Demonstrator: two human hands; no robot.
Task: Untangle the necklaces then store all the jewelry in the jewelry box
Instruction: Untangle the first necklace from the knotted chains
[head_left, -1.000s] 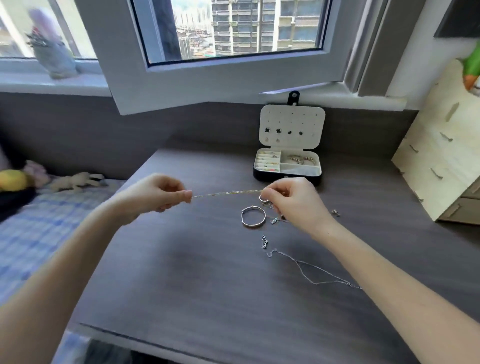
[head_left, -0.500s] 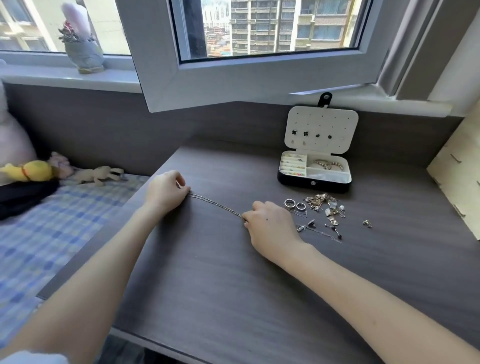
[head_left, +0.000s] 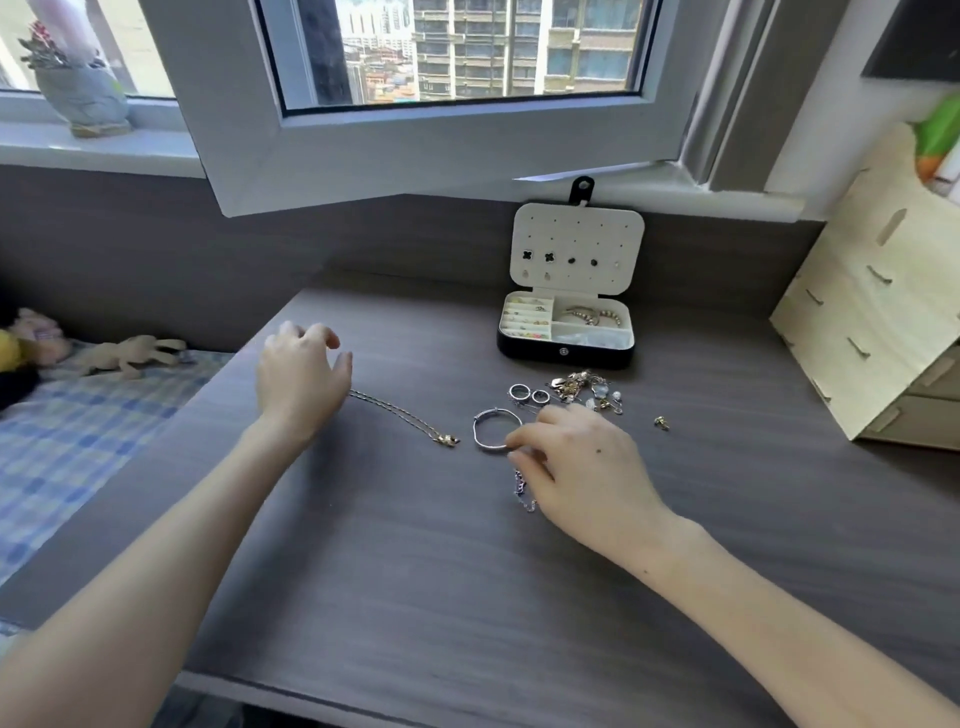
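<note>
Loosely spread and holding nothing, the left hand (head_left: 301, 379) hovers over the left part of the desk (head_left: 415, 571), its fingers apart and gently bent. A gold necklace (head_left: 400, 413) lies straightened on the desk, one end running under the edge of that hand and its pendant pointing toward the middle.

The right hand (head_left: 587, 467) is palm down near the desk's centre with fingers curled. Its index fingertip is at the right rim of a silver bangle (head_left: 488, 428) that lies flat on the wood. I cannot tell whether finger and thumb actually pinch the rim. A silver chain (head_left: 522, 491) shows in part from under this hand, on the side toward the near edge.

Beyond the bangle sit two silver rings (head_left: 529, 395) side by side, and just right of them a heap of small gold and silver pieces (head_left: 587, 389). One small gold piece (head_left: 661, 423) lies apart, further right.

The jewelry box (head_left: 566, 353) stands open near the far edge, right of centre, lid upright with stud earrings pinned in it and jewelry in its compartments. A wooden drawer unit (head_left: 872, 322) stands at the right edge.
</note>
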